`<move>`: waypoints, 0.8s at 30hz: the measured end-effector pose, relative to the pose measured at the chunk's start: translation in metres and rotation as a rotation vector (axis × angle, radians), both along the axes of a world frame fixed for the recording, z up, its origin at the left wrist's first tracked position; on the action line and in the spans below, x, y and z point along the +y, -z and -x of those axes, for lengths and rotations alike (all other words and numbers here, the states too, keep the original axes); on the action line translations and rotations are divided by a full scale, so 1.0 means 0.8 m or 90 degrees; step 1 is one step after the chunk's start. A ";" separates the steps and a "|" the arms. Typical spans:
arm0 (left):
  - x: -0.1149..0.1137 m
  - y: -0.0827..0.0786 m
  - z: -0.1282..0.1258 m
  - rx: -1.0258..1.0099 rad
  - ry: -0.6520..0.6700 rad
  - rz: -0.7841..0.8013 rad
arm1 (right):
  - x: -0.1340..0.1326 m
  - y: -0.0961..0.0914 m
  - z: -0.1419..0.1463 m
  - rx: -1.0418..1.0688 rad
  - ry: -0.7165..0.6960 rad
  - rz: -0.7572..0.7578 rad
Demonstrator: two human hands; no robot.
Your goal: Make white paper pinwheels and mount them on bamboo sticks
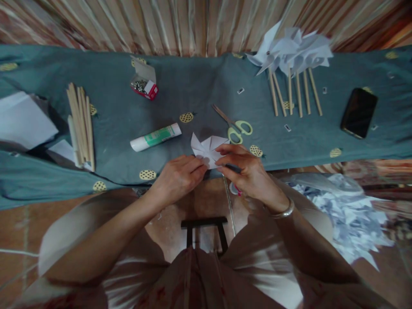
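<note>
A folded white paper pinwheel (207,148) lies at the near edge of the table covered in a grey-green cloth (199,86). My left hand (177,178) is closed, its fingertips pinching the paper's near left side. My right hand (247,169) presses the paper's right side with thumb and fingers and also grips a dark pen-like stick (233,168). A silver bangle (283,212) is on my right wrist.
Green-handled scissors (234,126) and a glue stick (156,137) lie just behind the paper. Wooden sticks (82,124) sit at left beside white paper sheets (25,120), a pin box (144,83) behind. Finished pinwheels (292,64) and a phone (358,112) lie at right. Paper scraps (347,219) cover the floor.
</note>
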State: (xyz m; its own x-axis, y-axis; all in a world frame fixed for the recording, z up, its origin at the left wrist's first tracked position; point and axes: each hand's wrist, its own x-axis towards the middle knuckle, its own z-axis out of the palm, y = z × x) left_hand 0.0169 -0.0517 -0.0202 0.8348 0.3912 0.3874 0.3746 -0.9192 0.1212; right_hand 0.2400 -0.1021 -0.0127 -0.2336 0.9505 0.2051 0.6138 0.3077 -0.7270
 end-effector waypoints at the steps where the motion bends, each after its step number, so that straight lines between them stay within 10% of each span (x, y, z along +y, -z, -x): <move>1: 0.000 0.000 0.000 -0.001 0.002 0.003 | 0.001 0.001 -0.001 0.007 0.001 0.000; 24: -0.005 0.009 -0.004 -0.045 0.023 0.083 | 0.012 0.005 0.019 -0.026 0.094 -0.016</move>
